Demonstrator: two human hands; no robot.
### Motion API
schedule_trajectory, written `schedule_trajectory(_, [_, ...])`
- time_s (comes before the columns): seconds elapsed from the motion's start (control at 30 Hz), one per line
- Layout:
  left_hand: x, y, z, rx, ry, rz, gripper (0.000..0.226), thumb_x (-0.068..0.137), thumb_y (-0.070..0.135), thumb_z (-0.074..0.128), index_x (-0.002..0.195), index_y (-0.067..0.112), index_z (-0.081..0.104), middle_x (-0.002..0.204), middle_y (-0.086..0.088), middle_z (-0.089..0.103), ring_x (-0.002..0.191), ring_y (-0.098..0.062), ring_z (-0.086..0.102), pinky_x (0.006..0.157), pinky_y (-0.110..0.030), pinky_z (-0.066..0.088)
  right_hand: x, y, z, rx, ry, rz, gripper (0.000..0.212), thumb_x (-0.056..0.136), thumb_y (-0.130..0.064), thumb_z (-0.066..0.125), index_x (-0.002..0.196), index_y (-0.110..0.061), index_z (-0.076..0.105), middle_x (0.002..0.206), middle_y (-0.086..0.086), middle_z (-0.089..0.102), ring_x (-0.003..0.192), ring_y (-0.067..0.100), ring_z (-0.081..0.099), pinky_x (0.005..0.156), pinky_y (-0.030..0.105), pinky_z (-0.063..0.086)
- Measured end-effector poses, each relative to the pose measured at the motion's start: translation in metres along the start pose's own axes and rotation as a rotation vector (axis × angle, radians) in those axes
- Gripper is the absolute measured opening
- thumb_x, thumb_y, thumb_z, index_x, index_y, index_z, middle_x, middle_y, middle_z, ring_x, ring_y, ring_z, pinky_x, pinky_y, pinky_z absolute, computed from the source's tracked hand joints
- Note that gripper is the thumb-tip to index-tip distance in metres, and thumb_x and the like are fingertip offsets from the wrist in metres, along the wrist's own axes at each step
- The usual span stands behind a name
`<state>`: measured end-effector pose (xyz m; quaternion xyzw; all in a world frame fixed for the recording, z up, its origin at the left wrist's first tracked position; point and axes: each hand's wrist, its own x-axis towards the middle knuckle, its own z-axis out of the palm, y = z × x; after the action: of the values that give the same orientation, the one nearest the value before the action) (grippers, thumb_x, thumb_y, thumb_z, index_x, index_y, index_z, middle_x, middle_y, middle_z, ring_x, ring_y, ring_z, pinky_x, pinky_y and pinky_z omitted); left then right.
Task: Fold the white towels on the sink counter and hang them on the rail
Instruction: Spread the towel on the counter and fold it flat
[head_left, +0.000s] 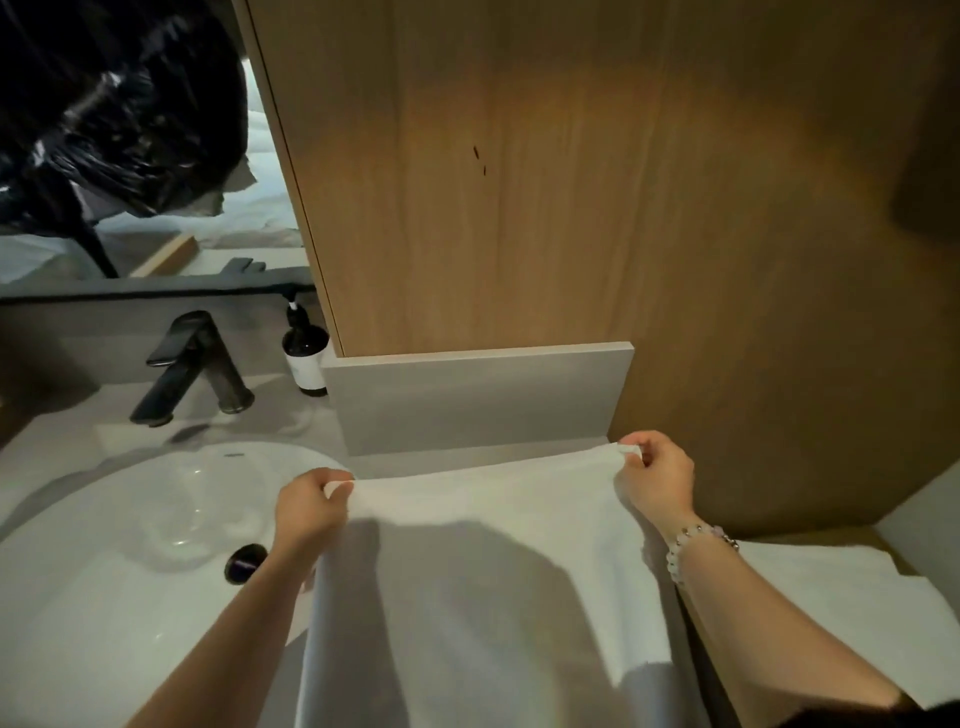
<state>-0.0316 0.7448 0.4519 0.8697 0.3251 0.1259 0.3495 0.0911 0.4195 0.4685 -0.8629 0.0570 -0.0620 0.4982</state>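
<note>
A white towel is stretched out flat over the counter to the right of the basin, its far edge held taut. My left hand pinches the far left corner and my right hand pinches the far right corner, a bead bracelet on that wrist. Another white towel lies on the counter at the right, partly behind my right forearm. No rail is in view.
A white round basin with a dark drain lies at the left. Behind it stand a black tap and a dark pump bottle. A grey upstand and a wooden wall panel rise beyond the towel. A mirror hangs upper left.
</note>
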Motion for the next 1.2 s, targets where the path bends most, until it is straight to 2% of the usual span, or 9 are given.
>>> schedule_trajectory(0.1, [0.01,-0.002,0.007,-0.16,0.011,-0.119,0.02,0.086,0.011,0.061,0.103,0.008,0.07,0.109,-0.012,0.067,0.106,-0.029,0.057,0.089,-0.031,0.039,0.021,0.005,0.015,-0.049,-0.019,-0.023,0.028,0.079,0.01,0.049,0.083,-0.013,0.063,0.084,0.007,0.063,0.076,0.023,0.056,0.06,0.016,0.037])
schedule_trajectory(0.23, [0.022,0.006,0.019,-0.256,0.057,-0.147,0.023,0.083,0.016,0.064,0.103,0.004,0.069,0.104,-0.009,0.067,0.1,-0.023,0.056,0.083,-0.023,0.034,0.042,0.01,0.028,-0.097,-0.046,-0.034,0.025,0.079,0.009,0.05,0.085,-0.01,0.064,0.082,0.005,0.062,0.077,0.023,0.056,0.064,0.011,0.033])
schedule_trajectory(0.47, [0.038,0.015,0.042,-0.246,0.156,-0.195,0.016,0.086,0.011,0.059,0.1,0.007,0.064,0.091,-0.005,0.059,0.092,-0.025,0.054,0.077,-0.026,0.034,0.059,0.031,0.044,-0.257,-0.026,-0.129,0.022,0.078,0.008,0.049,0.091,-0.003,0.064,0.092,0.016,0.064,0.085,0.031,0.057,0.075,0.026,0.039])
schedule_trajectory(0.6, [0.043,-0.001,0.039,-0.304,0.089,-0.308,0.031,0.08,0.031,0.069,0.098,0.01,0.057,0.092,-0.008,0.061,0.089,-0.026,0.056,0.074,-0.03,0.038,0.056,0.025,0.045,-0.253,0.044,-0.024,0.024,0.081,-0.007,0.058,0.105,-0.007,0.061,0.099,0.013,0.065,0.095,0.033,0.06,0.081,0.031,0.044])
schedule_trajectory(0.67, [0.046,-0.01,0.036,-0.285,0.026,-0.321,0.032,0.08,0.04,0.066,0.083,0.008,0.064,0.079,-0.009,0.064,0.08,-0.028,0.058,0.068,-0.032,0.04,0.054,0.021,0.042,-0.273,0.07,0.109,0.032,0.081,-0.023,0.064,0.11,-0.01,0.061,0.106,0.011,0.065,0.102,0.032,0.059,0.084,0.032,0.045])
schedule_trajectory(0.77, [0.04,-0.016,0.035,-0.305,-0.002,-0.348,0.039,0.088,0.036,0.061,0.061,0.008,0.062,0.063,-0.007,0.056,0.068,-0.026,0.05,0.068,-0.033,0.039,0.05,0.02,0.039,-0.339,-0.004,0.224,0.03,0.082,-0.039,0.065,0.098,-0.014,0.066,0.102,0.01,0.067,0.101,0.033,0.06,0.082,0.032,0.046])
schedule_trajectory(0.87, [0.039,-0.015,0.035,-0.317,0.022,-0.338,0.038,0.089,0.029,0.062,0.055,0.012,0.058,0.057,-0.004,0.051,0.064,-0.022,0.045,0.066,-0.032,0.036,0.052,0.024,0.041,-0.356,-0.059,0.192,0.024,0.088,-0.034,0.059,0.093,-0.011,0.067,0.101,0.014,0.068,0.1,0.035,0.059,0.08,0.033,0.045])
schedule_trajectory(1.07, [0.047,-0.012,0.04,-0.28,0.062,-0.324,0.033,0.087,0.027,0.064,0.059,0.012,0.055,0.057,-0.002,0.05,0.065,-0.023,0.046,0.063,-0.03,0.034,0.065,0.033,0.04,-0.424,-0.09,0.123,0.023,0.092,-0.029,0.055,0.095,-0.008,0.063,0.101,0.018,0.066,0.1,0.038,0.058,0.081,0.034,0.044])
schedule_trajectory(1.2, [0.044,-0.008,0.039,-0.245,-0.044,-0.392,0.036,0.089,0.033,0.06,0.063,0.008,0.056,0.06,-0.006,0.051,0.064,-0.026,0.047,0.061,-0.032,0.037,0.061,0.031,0.03,-0.286,-0.102,0.23,0.026,0.087,-0.036,0.058,0.085,-0.011,0.062,0.091,0.01,0.063,0.097,0.034,0.057,0.081,0.031,0.042])
